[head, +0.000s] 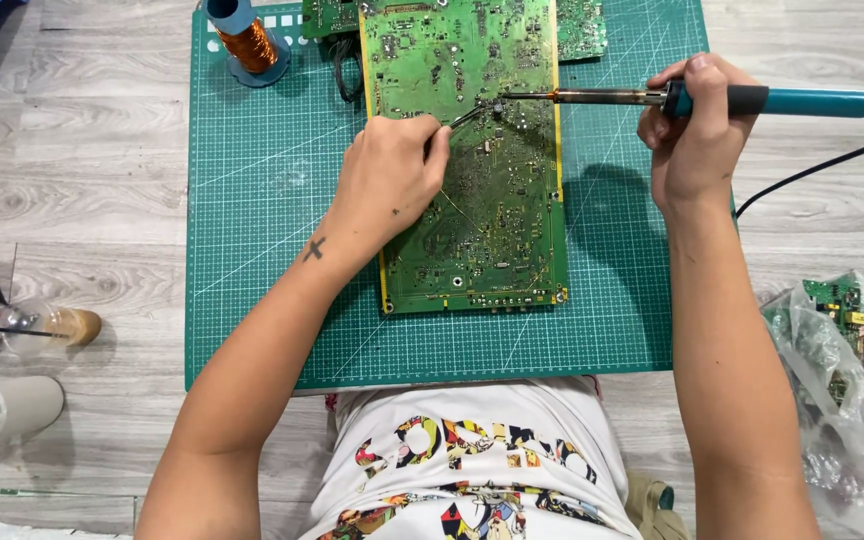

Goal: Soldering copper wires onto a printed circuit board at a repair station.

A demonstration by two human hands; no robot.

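A large green circuit board lies on a green cutting mat. My left hand rests on the board's left side and pinches thin metal tweezers, whose tips point at a spot near the board's middle. My right hand grips a teal-handled soldering iron; its metal tip reaches left to the same spot, close to the tweezers' tips. The iron's black cord trails off to the right.
A blue spool of copper wire stands at the mat's upper left. More green boards lie at the top edge. A clear plastic bag of boards sits at right. A plastic cup and white bottle lie left.
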